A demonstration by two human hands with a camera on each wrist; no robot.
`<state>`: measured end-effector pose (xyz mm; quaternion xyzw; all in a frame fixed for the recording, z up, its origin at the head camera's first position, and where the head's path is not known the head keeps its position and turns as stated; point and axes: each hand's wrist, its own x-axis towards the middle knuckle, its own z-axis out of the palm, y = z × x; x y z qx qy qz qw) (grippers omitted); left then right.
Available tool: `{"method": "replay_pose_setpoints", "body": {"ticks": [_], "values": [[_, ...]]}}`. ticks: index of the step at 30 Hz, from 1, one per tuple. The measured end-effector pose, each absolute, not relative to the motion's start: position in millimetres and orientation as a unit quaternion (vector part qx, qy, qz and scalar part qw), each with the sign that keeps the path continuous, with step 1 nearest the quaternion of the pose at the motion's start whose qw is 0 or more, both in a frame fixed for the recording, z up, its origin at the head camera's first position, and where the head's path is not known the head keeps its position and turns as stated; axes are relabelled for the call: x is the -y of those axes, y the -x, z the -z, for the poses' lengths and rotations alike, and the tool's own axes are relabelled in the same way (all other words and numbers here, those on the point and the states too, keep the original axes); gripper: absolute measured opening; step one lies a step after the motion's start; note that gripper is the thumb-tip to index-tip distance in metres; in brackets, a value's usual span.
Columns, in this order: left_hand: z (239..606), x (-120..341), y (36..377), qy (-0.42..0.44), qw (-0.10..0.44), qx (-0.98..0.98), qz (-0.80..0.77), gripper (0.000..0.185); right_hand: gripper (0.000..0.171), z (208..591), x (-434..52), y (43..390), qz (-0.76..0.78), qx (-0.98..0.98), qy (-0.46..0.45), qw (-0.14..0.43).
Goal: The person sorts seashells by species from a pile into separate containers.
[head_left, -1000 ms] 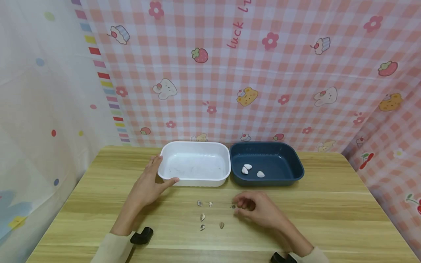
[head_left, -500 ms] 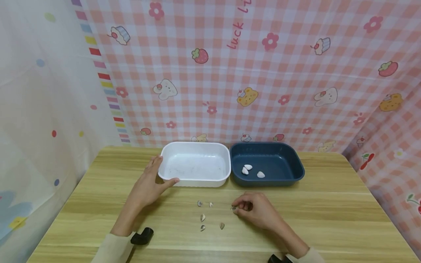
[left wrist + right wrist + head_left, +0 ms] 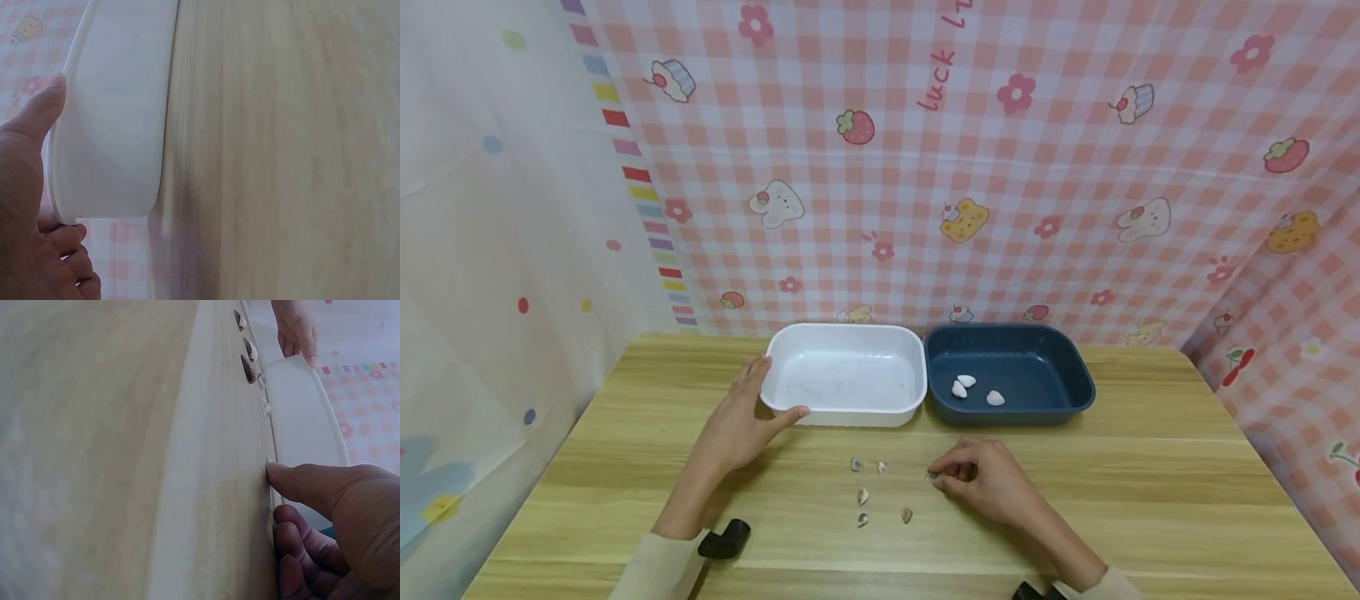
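My left hand [image 3: 735, 427] holds the near left corner of a white plastic tray [image 3: 850, 416]. Its thumb lies on the front rim and its fingers bend around the left end, as the left wrist view [image 3: 31, 181] also shows. On the wooden table, my right hand [image 3: 988, 479] pinches a small dark seashell [image 3: 932, 476] between thumb and fingertips; most of the shell is hidden by them. To the left of that hand lie several small brownish and grey seashells, among them a tan one [image 3: 907, 515] and a pale one [image 3: 862, 497].
A dark blue tray [image 3: 1030, 415] stands against the white tray's right side and contains three white shells [image 3: 995, 398]. Behind both trays hangs a pink checked cloth [image 3: 880, 192]. Black wrist mounts [image 3: 725, 539] sit at both wrists. Wooden tabletop [image 3: 1150, 467] extends to the right.
My right thumb and fingertips have closed in on the dark seashell, which showed between them a second ago. The left hand and both trays keep their places.
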<state>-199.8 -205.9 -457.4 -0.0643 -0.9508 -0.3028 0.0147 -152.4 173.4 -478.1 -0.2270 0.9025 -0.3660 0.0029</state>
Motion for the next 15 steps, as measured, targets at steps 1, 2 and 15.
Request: {"method": "replay_pose_setpoints", "body": {"ticks": [1, 2, 15], "values": [[457.4, 206.1, 199.8, 0.064, 0.015, 0.951, 0.302, 0.116, 0.010, 478.0, -173.4, 152.2, 0.365, -0.903, 0.226, 0.003], [457.6, 206.1, 199.8, 0.064, 0.015, 0.951, 0.303, 0.116, 0.010, 477.9, -173.3, 152.1, 0.365, -0.904, 0.225, 0.002], [457.8, 206.2, 200.2, 0.065, 0.015, 0.950, 0.305, 0.116, 0.010, 478.4, -173.2, 153.3, 0.366, -0.904, 0.219, 0.018]]}}
